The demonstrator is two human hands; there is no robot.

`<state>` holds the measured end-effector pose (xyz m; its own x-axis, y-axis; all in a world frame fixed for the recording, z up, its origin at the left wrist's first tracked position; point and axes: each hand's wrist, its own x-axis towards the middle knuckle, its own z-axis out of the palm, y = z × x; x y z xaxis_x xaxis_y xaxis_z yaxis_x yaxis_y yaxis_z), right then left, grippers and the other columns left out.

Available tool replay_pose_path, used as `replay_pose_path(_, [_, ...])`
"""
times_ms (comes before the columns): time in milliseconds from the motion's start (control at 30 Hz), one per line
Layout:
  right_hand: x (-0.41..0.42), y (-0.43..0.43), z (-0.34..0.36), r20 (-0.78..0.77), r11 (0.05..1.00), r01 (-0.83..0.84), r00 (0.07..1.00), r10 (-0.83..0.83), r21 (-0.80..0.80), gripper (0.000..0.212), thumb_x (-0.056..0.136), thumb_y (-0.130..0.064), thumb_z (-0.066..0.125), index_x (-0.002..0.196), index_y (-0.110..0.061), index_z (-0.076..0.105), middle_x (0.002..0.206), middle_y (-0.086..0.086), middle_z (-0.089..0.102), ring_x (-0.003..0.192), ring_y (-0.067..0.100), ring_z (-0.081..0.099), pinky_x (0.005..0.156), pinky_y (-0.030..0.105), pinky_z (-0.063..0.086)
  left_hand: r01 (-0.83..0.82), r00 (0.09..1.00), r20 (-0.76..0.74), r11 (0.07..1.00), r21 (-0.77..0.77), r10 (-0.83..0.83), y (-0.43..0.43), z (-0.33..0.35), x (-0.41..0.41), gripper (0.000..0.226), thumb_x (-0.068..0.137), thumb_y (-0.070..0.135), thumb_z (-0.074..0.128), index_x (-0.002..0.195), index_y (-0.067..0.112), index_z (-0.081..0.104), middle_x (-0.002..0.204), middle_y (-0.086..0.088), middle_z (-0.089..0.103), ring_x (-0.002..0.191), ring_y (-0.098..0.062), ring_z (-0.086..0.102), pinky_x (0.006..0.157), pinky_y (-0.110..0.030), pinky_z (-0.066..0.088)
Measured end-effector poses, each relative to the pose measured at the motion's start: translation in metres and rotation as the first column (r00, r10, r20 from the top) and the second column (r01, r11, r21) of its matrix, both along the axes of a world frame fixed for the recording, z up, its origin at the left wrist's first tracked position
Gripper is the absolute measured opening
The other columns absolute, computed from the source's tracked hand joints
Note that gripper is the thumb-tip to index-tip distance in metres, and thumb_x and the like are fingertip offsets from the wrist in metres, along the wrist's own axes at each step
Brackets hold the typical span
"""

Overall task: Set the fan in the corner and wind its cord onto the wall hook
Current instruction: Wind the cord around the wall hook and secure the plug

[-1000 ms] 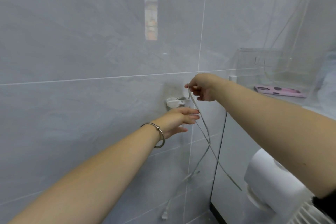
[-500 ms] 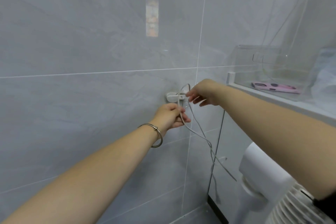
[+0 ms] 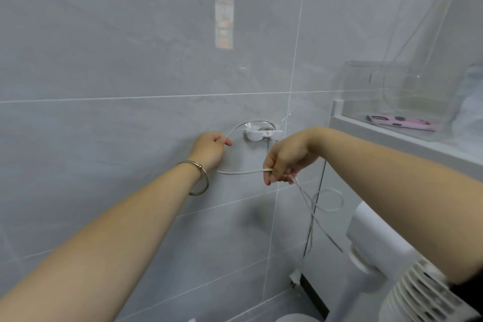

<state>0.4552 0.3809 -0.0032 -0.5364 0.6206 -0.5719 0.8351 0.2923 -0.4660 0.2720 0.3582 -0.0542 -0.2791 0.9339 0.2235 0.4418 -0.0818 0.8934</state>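
Head view: our left hand (image 3: 210, 149) pinches the cord (image 3: 243, 172) left of the wall hook (image 3: 264, 134), our right hand (image 3: 283, 162) grips it below, seemingly to tension a loop; the fan (image 3: 379, 240) sits below-right.

the wall hook (image 3: 264, 134) sits on the wall (image 3: 117, 60) at mid-frame, the cord (image 3: 243, 172) looped over it. the left hand (image 3: 210, 150) holds the cord just left of the hook, the right hand (image 3: 285, 159) just below it. the fan (image 3: 379, 232) is at lower right, under a shelf (image 3: 392, 142).
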Motion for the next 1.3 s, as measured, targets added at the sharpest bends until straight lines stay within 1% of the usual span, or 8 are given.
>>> replay_pose_path(100, [-0.001,0.004,-0.003,0.125,0.916,0.032,0.988,-0.089,0.401,0.007,0.085,-0.006,0.056,0.080,-0.007,0.061,0.067,0.006,0.051,0.054,0.015,0.045,0.055,0.024,0.046,-0.038,0.864,-0.501,0.999,0.033,0.049,-0.004,-0.001,-0.021,0.025,0.092,0.007,0.042,0.086,0.010,0.067,0.081,-0.013,0.063,0.074,-0.027,0.054,0.064,-0.027,0.040])
replay_pose_path(233, [0.008,0.009,0.005,0.097,0.640,0.095,0.961,-0.259,0.763,0.018,0.082,-0.007,0.056,0.066,-0.005,0.049,0.061,0.007,0.047,0.048,0.018,0.042,0.048,0.022,0.037,-0.040,0.446,-0.895,0.999,-0.023,-0.003,-0.018,-0.007,-0.032,0.028,0.089,0.004,0.042,0.113,0.010,0.055,0.111,-0.019,0.061,0.099,-0.035,0.059,0.074,-0.034,0.044])
replay_pose_path(433, [0.008,-0.013,0.031,-0.504,0.970,0.242,0.841,-0.194,0.031,0.012,0.091,-0.006,0.052,0.080,-0.004,0.054,0.040,-0.003,0.033,0.037,0.009,0.027,0.039,0.018,0.024,-0.069,0.234,-0.972,0.998,-0.013,0.004,-0.016,-0.009,-0.030,0.026,0.092,0.004,0.039,0.114,0.011,0.051,0.111,-0.017,0.061,0.101,-0.035,0.059,0.075,-0.036,0.045])
replay_pose_path(600, [-0.005,-0.031,0.053,-0.666,0.976,-0.086,0.743,-0.070,-0.198,0.020,0.088,-0.009,0.045,0.103,-0.002,0.056,0.044,-0.001,0.044,0.033,0.005,0.036,0.033,0.015,0.032,-0.072,0.295,-0.955,0.996,-0.051,-0.028,-0.012,-0.003,-0.031,0.026,0.095,0.009,0.036,0.114,0.007,0.053,0.112,-0.019,0.061,0.102,-0.036,0.059,0.078,-0.036,0.045])
replay_pose_path(733, [-0.017,-0.029,0.058,-0.717,0.783,-0.511,0.686,0.124,-0.353,0.058,0.078,-0.004,0.065,0.130,0.000,0.038,0.077,0.009,0.066,0.048,0.010,0.059,0.047,0.021,0.052,-0.083,0.397,-0.917,0.993,-0.084,-0.044,-0.012,0.002,-0.034,0.031,0.093,0.006,0.038,0.120,0.011,0.051,0.117,-0.018,0.059,0.106,-0.036,0.058,0.085,-0.037,0.045])
replay_pose_path(933, [-0.035,-0.035,0.063,-0.663,0.814,-0.536,0.696,0.275,-0.225,0.044,0.076,0.006,0.062,0.119,0.000,0.052,0.077,0.005,0.068,0.052,0.012,0.062,0.053,0.018,0.052,-0.082,0.811,-0.582,0.971,-0.227,-0.067,-0.008,-0.002,-0.035,0.030,0.090,0.032,0.041,0.086,0.008,0.059,0.094,-0.013,0.064,0.087,-0.030,0.057,0.079,-0.035,0.043])
replay_pose_path(1133, [-0.031,-0.034,0.056,-0.630,0.922,-0.319,0.768,0.116,-0.219,0.031,0.083,0.011,0.043,0.098,-0.007,0.063,0.076,0.005,0.072,0.064,0.016,0.070,0.062,0.024,0.058,-0.032,0.706,-0.696,0.976,-0.214,-0.129,-0.011,-0.004,-0.040,0.019,0.091,0.024,0.042,0.091,0.012,0.057,0.104,-0.014,0.063,0.090,-0.031,0.056,0.078,-0.033,0.042])
replay_pose_path(1300, [-0.025,-0.020,0.022,-0.056,0.992,-0.124,0.991,0.125,0.023,0.026,0.089,0.012,0.044,0.096,-0.008,0.060,0.084,0.004,0.072,0.078,0.015,0.070,0.073,0.026,0.056,-0.058,0.540,-0.842,0.997,-0.047,-0.008,-0.011,-0.001,-0.041,0.022,0.093,0.009,0.040,0.106,0.010,0.057,0.111,-0.018,0.062,0.098,-0.035,0.058,0.076,-0.033,0.043])
